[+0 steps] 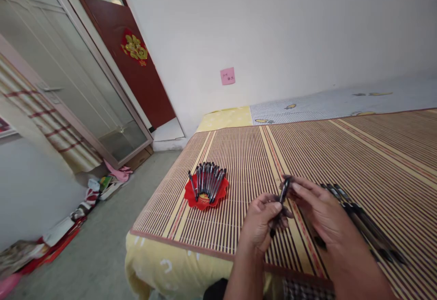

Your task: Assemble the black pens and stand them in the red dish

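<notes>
Both my hands hold one dark pen (pixel 283 194) above a striped bamboo mat (pixel 341 154) on a bed. My left hand (pixel 262 222) grips the pen's lower part with fingers closed. My right hand (pixel 317 209) pinches its upper end. To the left, a red plate (pixel 191 197) carries several dark pens (pixel 207 179) laid side by side. A row of more dark pens (pixel 362 218) lies on the mat just right of my right hand, partly hidden by it.
The bed's yellow sheet (pixel 160 263) hangs over the near edge. A white wall with a pink note (pixel 227 76) stands behind. On the left are a grey floor, a glass sliding door (pixel 85 95), a dark red door (pixel 136 63), and clutter (pixel 68 227) along the wall.
</notes>
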Motion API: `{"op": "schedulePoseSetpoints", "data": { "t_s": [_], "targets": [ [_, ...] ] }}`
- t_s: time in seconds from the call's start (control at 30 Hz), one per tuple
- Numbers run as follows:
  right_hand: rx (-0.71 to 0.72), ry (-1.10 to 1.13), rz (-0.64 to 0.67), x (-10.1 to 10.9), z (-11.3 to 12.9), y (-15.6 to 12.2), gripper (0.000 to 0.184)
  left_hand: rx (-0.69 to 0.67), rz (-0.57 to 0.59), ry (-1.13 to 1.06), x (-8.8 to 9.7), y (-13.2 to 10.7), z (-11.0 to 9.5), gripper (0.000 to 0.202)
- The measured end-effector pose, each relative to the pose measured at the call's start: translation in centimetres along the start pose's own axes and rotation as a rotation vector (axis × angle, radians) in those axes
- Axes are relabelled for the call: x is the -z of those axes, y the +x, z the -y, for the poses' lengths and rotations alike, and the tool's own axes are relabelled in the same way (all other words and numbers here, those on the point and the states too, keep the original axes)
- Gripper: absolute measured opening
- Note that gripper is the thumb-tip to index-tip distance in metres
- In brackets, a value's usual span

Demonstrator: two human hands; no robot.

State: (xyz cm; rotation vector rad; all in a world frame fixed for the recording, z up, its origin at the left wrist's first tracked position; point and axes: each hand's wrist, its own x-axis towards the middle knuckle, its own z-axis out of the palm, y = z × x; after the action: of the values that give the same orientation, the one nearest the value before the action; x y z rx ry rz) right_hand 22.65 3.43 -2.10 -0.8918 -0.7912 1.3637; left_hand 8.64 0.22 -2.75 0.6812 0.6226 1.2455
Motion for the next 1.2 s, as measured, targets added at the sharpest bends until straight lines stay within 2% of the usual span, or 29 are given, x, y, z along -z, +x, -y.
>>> {"op": "schedulePoseSetpoints", "data": {
  "t_s": [0.1, 0.23, 0.37, 0.57, 0.7, 0.77, 0.9, 1.07, 1.2],
  "targets": [
    [0.065, 0.040, -0.111, 0.3, -0.2, 0.4, 0.035, -0.052, -0.072, 0.021, -0.3, -0.2, -0.6, 0.041],
    [0.110, 0.053, -0.162, 0.6, -0.3, 0.8, 0.030, -0.135, -0.195, 0.070, 0.4, -0.3, -2.1, 0.040],
    [0.120, 0.053, -0.152, 0.5, -0.4, 0.8, 0.025, -0.242, -0.281, 0.150, 3.2, -0.4, -4.8, 0.032],
    [0.110, 0.063, -0.164, 0.2, -0.3, 0.6, 0.025, -0.541, -0.517, 0.414, 8.0, -0.6, -9.2, 0.030],
    [0.077, 0.078, -0.154, -0.3, -0.2, 0.5, 0.025, -0.657, -0.673, 0.564, 9.6, -0.5, -10.4, 0.026],
    [0.064, 0.076, -0.150, -0.4, -0.2, 0.5, 0.026, -0.659, -0.714, 0.655, 10.2, -0.1, -10.3, 0.025],
    [0.068, 0.058, -0.134, -0.1, -0.5, 0.6, 0.026, -0.609, -0.719, 0.851, 11.1, 1.1, -9.6, 0.018],
    [0.039, 0.012, -0.123, 0.3, -0.7, 0.7, 0.030, -0.480, -0.749, 1.140, 11.7, 2.1, -8.9, 0.014],
    [0.047, 0.027, -0.131, 0.0, -0.8, 0.8, 0.030, -0.439, -0.749, 1.215, 12.0, 2.1, -8.5, 0.018]
  ]
}}
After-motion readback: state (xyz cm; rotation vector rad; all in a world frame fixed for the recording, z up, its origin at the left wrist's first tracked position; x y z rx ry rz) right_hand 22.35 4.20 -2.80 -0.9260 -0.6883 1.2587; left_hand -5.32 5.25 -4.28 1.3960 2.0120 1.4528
